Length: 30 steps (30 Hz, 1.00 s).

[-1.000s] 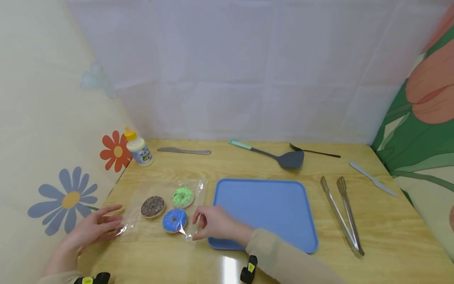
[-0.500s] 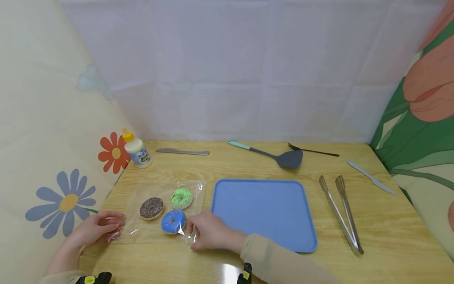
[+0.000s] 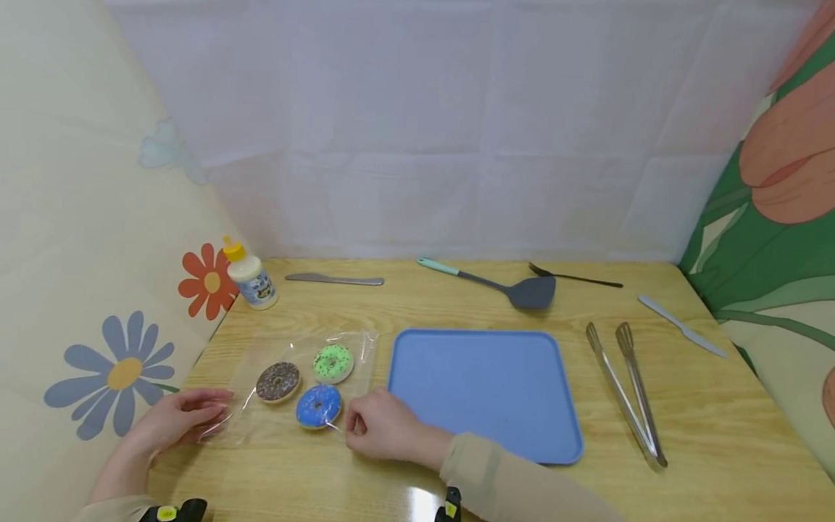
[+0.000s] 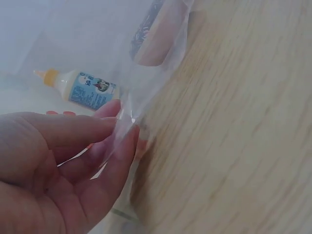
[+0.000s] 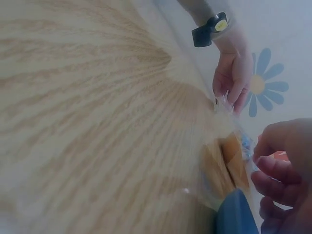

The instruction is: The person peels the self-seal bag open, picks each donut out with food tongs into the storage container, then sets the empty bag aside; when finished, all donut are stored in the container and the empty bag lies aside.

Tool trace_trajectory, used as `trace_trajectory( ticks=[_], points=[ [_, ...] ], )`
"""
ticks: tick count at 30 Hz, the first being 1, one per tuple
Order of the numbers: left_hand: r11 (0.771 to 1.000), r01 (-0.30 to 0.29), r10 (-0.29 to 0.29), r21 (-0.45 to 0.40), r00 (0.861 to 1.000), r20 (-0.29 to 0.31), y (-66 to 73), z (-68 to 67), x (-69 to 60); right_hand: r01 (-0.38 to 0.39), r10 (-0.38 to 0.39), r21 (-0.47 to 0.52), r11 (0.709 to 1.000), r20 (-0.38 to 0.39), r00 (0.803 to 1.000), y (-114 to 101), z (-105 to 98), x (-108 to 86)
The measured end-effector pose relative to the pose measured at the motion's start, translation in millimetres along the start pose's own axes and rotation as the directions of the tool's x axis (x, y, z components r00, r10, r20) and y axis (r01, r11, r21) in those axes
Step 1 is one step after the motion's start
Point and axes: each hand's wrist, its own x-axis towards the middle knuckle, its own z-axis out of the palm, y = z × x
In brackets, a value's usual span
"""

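My left hand pinches the near left corner of the clear plastic bag, and my right hand, well apart from it, grips the right edge with curled fingers. Just left of that right hand sits the blue-iced doughnut, with the brown one and the green one a little beyond, all under the film! Here's the danger: slick plastic could slip from my fingertips if I pull unevenly, and one hard tug might roll the doughnuts together. My right wrist crosses the blue tray, so my sleeve could nudge it askew. Beyond my left hand, the squeeze bottle stands upright, safely clear.
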Motion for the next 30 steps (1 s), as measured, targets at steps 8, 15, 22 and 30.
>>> trace_trajectory(
  ticks=[8, 15, 22, 30],
  points=[
    [0.999, 0.038, -0.036, 0.029, 0.997, -0.070, 2.0, 3.5, 1.7, -0.072, 0.073, 0.134, 0.988, 0.002, 0.997, 3, 0, -0.7],
    [0.999, 0.048, -0.047, 0.012, 0.995, -0.085, 2.9, 2.8, -1.1, -0.056, 0.054, 0.157, 0.986, 0.017, 0.998, 10, -4, -2.1],
    [0.999, 0.052, -0.051, 0.010, 0.996, -0.069, 3.3, 0.5, -0.9, -0.112, 0.108, 0.130, 0.985, 0.039, 0.993, -1, -5, 3.6],
    [0.999, 0.053, -0.053, -0.009, 0.997, -0.054, 0.9, 0.8, -0.8, -0.134, 0.133, 0.043, 0.990, 0.032, 0.991, -8, 1, 6.0]
  ],
)
